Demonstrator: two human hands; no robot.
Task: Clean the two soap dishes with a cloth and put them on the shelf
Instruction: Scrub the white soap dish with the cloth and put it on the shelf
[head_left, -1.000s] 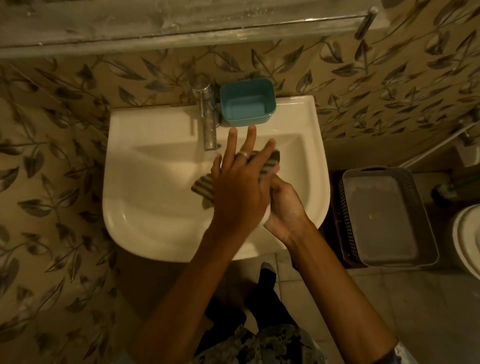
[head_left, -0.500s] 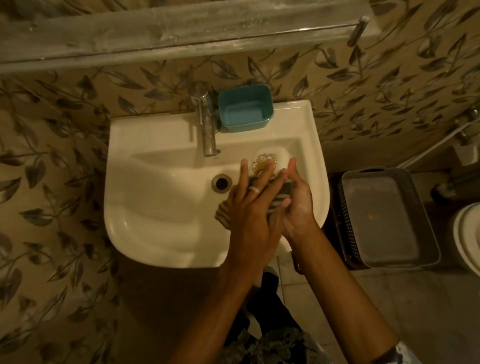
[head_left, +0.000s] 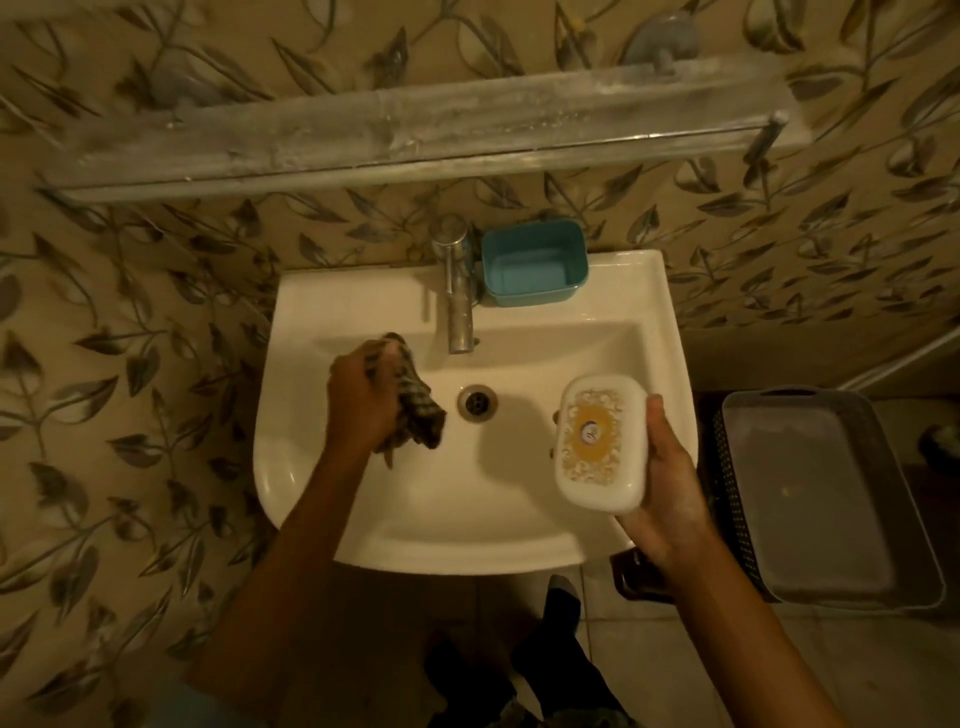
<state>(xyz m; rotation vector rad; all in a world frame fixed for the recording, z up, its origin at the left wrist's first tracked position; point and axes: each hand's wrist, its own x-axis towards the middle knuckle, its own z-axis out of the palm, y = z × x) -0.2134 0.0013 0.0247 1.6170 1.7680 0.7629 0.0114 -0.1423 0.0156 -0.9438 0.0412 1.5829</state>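
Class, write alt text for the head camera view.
Over a white sink, the right hand holds a white patterned soap dish and the left hand grips a checked cloth. A teal soap dish sits beside the tap.

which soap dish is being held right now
The white soap dish with the gold pattern, in the right hand; the teal soap dish sits untouched beside the tap.

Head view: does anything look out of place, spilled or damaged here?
Nothing stands out. The left hand holds the checked cloth over the sink, the right hand holds the white soap dish, and the teal soap dish sits upright beside the tap.
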